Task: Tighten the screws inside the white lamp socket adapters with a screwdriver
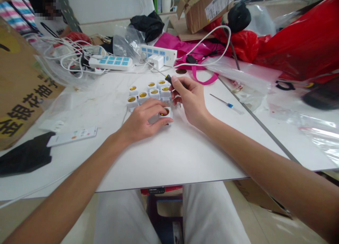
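My left hand (144,120) is closed on a white lamp socket (169,114) with a brass-coloured inside, its fingers over the rim and thumb along the near side. My right hand (192,99) grips a screwdriver (168,78) by its black and yellow handle, the thin shaft pointing up and away to the left. Just beyond my left hand stand several more white lamp sockets (143,95) in close rows, openings upward. Small pieces below my right fingers are too unclear to name. A thin screwdriver with a blue handle (229,105) lies to the right.
Power strips (113,62) and tangled white cables (71,57) lie at the back. A cardboard box (206,9) stands behind a pink bag (185,44). Clear plastic and red bags (299,42) cover the right side. A white strip (74,136) lies at left. A person sits far left.
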`<state>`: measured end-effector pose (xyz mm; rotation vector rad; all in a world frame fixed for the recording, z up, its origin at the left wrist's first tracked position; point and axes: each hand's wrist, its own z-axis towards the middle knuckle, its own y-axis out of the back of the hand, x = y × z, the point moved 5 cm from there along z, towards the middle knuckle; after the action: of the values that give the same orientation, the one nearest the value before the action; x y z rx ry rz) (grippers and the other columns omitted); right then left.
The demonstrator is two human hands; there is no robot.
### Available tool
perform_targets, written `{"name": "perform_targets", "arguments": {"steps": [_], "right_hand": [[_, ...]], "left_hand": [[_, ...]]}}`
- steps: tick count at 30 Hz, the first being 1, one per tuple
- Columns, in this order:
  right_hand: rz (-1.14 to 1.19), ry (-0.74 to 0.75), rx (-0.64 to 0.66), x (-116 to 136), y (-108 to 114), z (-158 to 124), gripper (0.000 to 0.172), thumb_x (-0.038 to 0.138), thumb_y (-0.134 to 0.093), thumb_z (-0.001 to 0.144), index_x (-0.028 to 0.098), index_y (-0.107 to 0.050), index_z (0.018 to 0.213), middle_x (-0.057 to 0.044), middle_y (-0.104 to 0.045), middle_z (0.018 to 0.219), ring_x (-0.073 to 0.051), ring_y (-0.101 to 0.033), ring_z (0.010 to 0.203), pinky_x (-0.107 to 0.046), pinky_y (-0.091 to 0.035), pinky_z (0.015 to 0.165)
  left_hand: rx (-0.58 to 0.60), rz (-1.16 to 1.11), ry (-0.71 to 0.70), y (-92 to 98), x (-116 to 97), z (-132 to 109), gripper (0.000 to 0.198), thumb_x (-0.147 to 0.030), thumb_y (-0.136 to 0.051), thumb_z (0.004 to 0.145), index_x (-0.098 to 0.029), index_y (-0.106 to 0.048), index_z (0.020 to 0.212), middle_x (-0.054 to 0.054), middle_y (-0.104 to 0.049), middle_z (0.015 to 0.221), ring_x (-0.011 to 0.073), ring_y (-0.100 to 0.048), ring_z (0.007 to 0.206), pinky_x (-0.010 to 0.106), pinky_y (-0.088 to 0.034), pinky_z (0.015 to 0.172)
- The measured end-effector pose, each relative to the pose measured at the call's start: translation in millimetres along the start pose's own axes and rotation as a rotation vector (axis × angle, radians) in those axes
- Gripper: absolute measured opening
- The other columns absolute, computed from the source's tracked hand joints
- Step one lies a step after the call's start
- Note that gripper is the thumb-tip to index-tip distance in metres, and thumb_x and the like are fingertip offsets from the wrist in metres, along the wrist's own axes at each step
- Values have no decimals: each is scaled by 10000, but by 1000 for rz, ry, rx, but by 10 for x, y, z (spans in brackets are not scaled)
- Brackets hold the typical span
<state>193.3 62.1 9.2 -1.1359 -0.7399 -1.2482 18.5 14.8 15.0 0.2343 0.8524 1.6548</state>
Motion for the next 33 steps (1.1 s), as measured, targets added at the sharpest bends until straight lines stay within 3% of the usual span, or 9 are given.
{"name": "perform_targets", "arguments": {"steps": [3, 8, 12, 16, 21, 26, 30, 33], "right_hand": [[9, -20, -15, -23, 8, 11, 642, 832, -908, 737, 230, -702, 814, 36, -577, 727, -104, -534, 592, -253, -421, 479], [52, -112, -4, -34, -14, 9, 722, 937, -748, 816, 262, -510, 720, 77, -370, 618, -105, -409, 521, -266, -371, 458], [21, -74, 64, -20, -57, -9, 729, 937, -684, 873, 253, -507, 696, 46, -450, 646, -120, -489, 581, -275, -426, 528], [-91, -20, 130, -36, -94, -47, 666, 863, -710, 923, 233, -602, 733, 7, -594, 743, -138, -567, 703, -287, -476, 654], [-172, 5, 112, -29, -97, -72, 583, 787, -827, 873, 225, -671, 854, 25, -607, 793, -134, -546, 725, -289, -456, 663], [113, -119, 169, -31, -156, -71, 621, 721, -989, 700, 235, -621, 818, 29, -620, 847, -143, -617, 788, -289, -589, 757], [282, -172, 208, 20, -183, -76, 575, 639, -1031, 697, 238, -628, 786, 56, -565, 769, -125, -593, 715, -289, -642, 777], [404, -257, 228, 40, -181, -61, 553, 647, -1024, 711, 238, -670, 825, 59, -573, 720, -149, -650, 696, -341, -677, 793]], "left_hand": [[-36, 21, -17, 10, -14, 6, 218, -408, -798, 1057, -192, -767, 1041, 129, -845, 1118, 266, -813, 1075, 418, -659, 988], [-101, 29, -31, 54, -31, 19, 175, -385, -809, 1052, -210, -808, 1046, 118, -862, 1172, 250, -829, 1096, 387, -665, 1001], [-181, 65, -30, 113, -16, 20, 197, -409, -845, 1020, -213, -833, 1017, 121, -872, 1176, 251, -836, 1066, 381, -669, 979], [-248, 129, -14, 161, 4, 13, 206, -436, -841, 1019, -231, -842, 994, 101, -876, 1179, 247, -841, 1060, 385, -676, 967], [-298, 170, 9, 216, 42, 24, 242, -481, -834, 1015, -240, -841, 990, 88, -874, 1176, 249, -838, 1089, 405, -679, 987], [-353, 210, 32, 307, 95, 135, 246, -494, -802, 1041, -253, -837, 1000, 92, -871, 1188, 252, -836, 1099, 414, -676, 975], [-366, 235, -10, 339, 50, 329, 290, -542, -792, 1033, -256, -829, 997, 90, -865, 1202, 263, -826, 1123, 431, -661, 1014], [-380, 233, -9, 303, 49, 505, 295, -546, -768, 1051, -260, -815, 994, 77, -861, 1211, 264, -819, 1133, 447, -656, 1035]]}}
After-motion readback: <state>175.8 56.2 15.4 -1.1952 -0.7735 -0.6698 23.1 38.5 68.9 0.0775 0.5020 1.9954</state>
